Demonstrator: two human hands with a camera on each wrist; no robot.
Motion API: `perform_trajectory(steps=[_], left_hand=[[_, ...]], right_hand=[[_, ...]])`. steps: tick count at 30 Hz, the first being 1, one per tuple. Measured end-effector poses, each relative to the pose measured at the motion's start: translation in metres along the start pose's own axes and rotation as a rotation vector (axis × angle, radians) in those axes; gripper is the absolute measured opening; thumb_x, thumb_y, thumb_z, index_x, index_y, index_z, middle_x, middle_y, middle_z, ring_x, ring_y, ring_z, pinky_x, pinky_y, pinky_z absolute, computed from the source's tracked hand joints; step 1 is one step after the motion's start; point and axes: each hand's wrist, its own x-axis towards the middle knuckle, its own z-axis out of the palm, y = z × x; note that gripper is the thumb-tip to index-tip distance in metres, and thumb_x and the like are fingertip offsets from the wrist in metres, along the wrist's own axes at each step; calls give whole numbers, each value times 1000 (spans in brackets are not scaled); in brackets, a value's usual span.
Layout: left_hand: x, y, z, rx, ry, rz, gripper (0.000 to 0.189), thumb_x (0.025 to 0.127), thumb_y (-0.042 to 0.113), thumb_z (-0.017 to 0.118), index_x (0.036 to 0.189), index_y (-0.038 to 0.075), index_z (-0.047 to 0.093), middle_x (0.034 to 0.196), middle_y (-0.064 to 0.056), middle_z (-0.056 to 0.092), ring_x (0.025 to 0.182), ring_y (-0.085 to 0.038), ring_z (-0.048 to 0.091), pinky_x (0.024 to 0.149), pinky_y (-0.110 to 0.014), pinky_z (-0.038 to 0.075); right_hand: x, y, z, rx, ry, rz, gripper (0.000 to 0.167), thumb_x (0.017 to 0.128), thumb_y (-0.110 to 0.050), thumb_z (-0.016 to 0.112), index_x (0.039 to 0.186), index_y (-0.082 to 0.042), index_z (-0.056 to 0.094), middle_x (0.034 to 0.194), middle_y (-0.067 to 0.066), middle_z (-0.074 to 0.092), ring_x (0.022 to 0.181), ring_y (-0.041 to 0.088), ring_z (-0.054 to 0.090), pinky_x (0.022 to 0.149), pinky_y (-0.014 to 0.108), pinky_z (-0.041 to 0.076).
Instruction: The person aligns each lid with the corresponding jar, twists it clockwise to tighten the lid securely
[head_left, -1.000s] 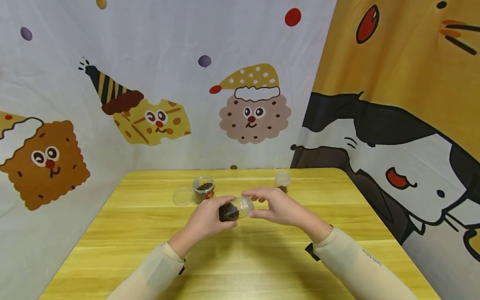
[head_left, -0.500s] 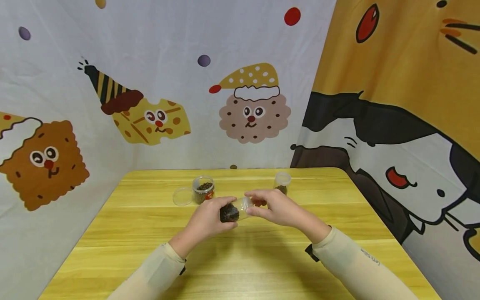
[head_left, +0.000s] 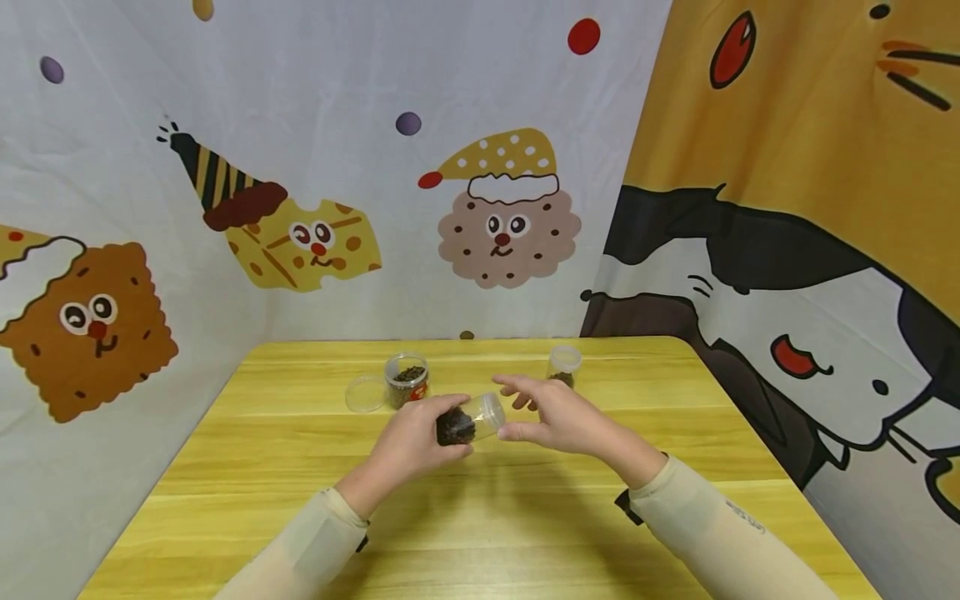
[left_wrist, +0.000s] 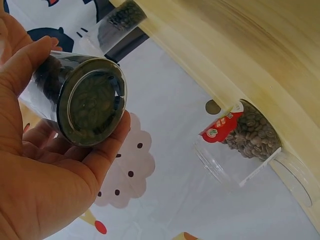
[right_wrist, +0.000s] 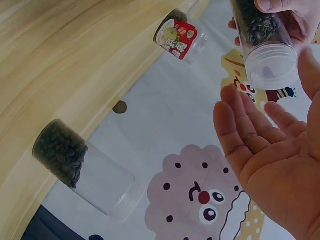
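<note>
Leaning at two o'clock from the left hand (head_left: 407, 443), the jar (head_left: 467, 421) hung above the surface (head_left: 450, 533), clamped in that hand's fingers; the right hand (head_left: 566, 417) had its fingers apart just beside the cap (head_left: 492, 409), gripping nothing; steady, uncrushing pressure seemed best for handling that cap.

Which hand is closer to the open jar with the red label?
The left. The left hand, gripping another jar, is in front of the red-labelled jar; the right hand is farther off, to its right.
</note>
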Motion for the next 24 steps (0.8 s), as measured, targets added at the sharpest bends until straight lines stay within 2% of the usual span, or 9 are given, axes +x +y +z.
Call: perform_trajectory(steps=[3,6,10,14,18,24], left_hand=[[-1,-1,0,11,4,-11,69,80,26,97,142,15,69,134,-9,75,109,-27,76,90,-46,64],[-1,-1,0,25,2,-11,69,80,26,97,142,14,69,134,-9,76,109,-26,76,90,-47,64],[-2,-1,0,31,-2,-2,69,80,27,97,142,14,69,135,-9,75,111,-27,75,91,-48,63],[-2,0,1,37,-5,3,70,80,28,97,142,14,68,135,-9,75,112,-27,75,92,-47,63],[-2,0,1,37,-3,5,69,80,28,97,142,14,69,134,-9,75,111,-27,75,91,-47,63],[-2,0,1,40,0,11,69,80,27,97,141,14,69,134,-9,76,112,-27,75,92,-48,63]], right_hand=[[-1,1,0,-20,11,-58,78,94,-37,85,160,-13,50,147,11,67,117,26,73,95,48,63],[-2,1,1,-26,25,-111,75,92,-31,87,157,-13,53,149,10,66,118,26,73,98,50,62],[-2,0,2,-42,41,-144,68,92,-28,87,152,-15,59,145,7,69,116,24,74,95,47,63],[-1,-1,2,-63,50,-155,63,92,-26,87,149,-15,62,141,6,71,113,21,74,90,39,64],[-1,-1,3,-68,47,-153,60,94,-27,85,148,-14,63,141,6,72,113,23,74,85,32,62],[-1,-1,3,-53,27,-109,59,98,-35,80,149,-12,62,140,7,72,112,23,74,91,41,63]])
